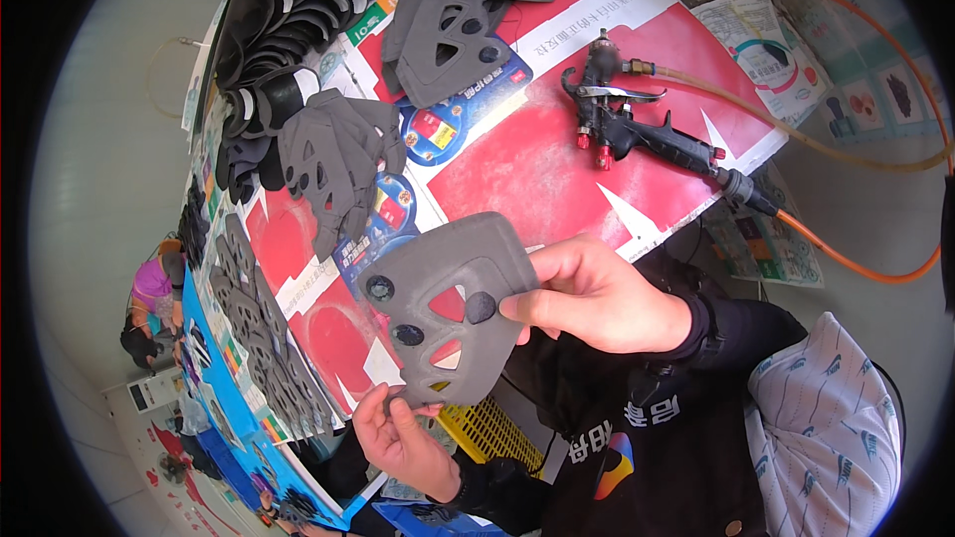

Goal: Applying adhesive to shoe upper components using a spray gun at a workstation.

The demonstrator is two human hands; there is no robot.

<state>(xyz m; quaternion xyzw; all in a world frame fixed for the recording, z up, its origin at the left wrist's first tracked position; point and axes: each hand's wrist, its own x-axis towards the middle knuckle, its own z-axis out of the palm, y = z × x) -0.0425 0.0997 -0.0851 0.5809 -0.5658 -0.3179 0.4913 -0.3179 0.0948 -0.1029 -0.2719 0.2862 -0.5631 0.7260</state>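
A dark grey flat foam piece (pixel 438 249) is held up between my two hands, above the near side of the table. It has several angular cutouts and black oval patches. My right hand (pixel 607 298) grips its right edge, with the thumb on the front by a raised black oval pad (pixel 480 307) and the fingers behind. At the lower left corner, my left hand (pixel 408 443) pinches the edge between thumb and finger. Beyond the held piece lie similar grey foam pieces (pixel 333 154) in an overlapping heap, and another stack (pixel 453 50) farther back.
A spray gun (pixel 637 124) with an orange hose (pixel 846 264) rests on the red and white printed sheet (pixel 517 159) at right. Black curved parts (pixel 298 15) are piled at the far left. A yellow basket (pixel 487 433) sits below the table. Another person (pixel 154 298) is at left.
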